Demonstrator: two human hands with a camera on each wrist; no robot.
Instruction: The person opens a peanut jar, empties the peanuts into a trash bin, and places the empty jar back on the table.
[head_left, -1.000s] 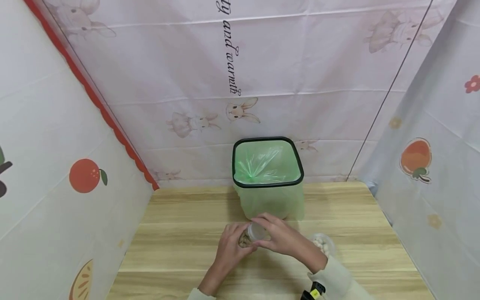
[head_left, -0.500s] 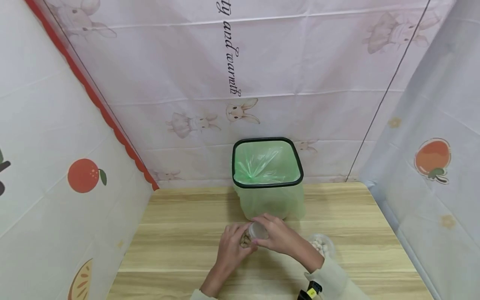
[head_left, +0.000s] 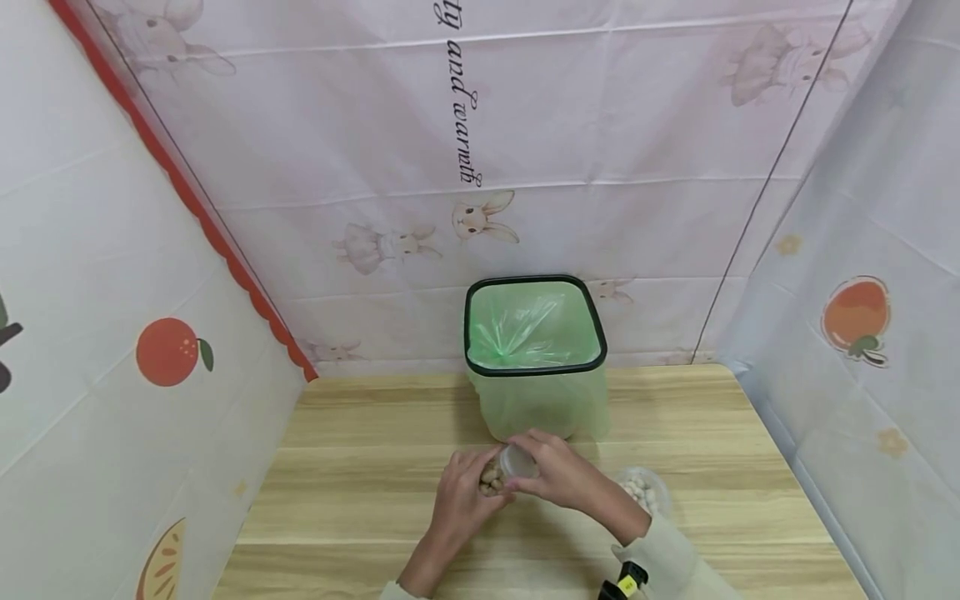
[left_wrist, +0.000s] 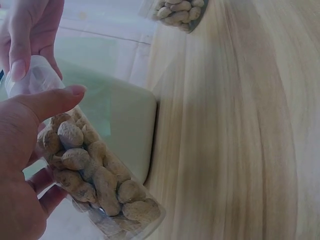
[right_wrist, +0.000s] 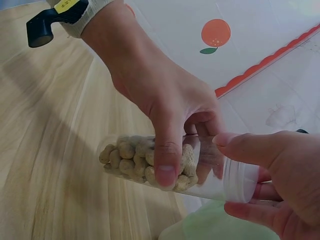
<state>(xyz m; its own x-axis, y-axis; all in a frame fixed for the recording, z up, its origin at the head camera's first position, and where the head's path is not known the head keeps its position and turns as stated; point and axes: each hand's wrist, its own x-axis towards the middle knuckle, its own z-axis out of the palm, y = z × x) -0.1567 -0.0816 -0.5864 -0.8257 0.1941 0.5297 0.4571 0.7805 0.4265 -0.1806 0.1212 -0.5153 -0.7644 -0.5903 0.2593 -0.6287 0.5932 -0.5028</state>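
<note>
A clear plastic jar [left_wrist: 100,172] of unshelled peanuts is held tilted between both hands, in front of the bin. My left hand [head_left: 461,492] grips its body, thumb on one side and fingers round the other, as the right wrist view shows. At the jar's end, my right hand [head_left: 555,471] holds the translucent white lid [right_wrist: 241,181] between thumb and fingers. The lid sits on the jar's mouth. Peanuts fill the lower part, and the stretch near the lid is bare. A second clear jar [head_left: 651,492] with peanuts stands beside my right forearm.
A bin with a black rim [head_left: 536,371] and a pale green bag lining stands at the back of the wooden table [head_left: 360,467], just beyond my hands. Printed cloth walls [head_left: 390,317] enclose the table at the back and both sides.
The jar has turned slightly, with the peanuts inside showing differently. Both hands keep their hold and stay almost in the same place.
</note>
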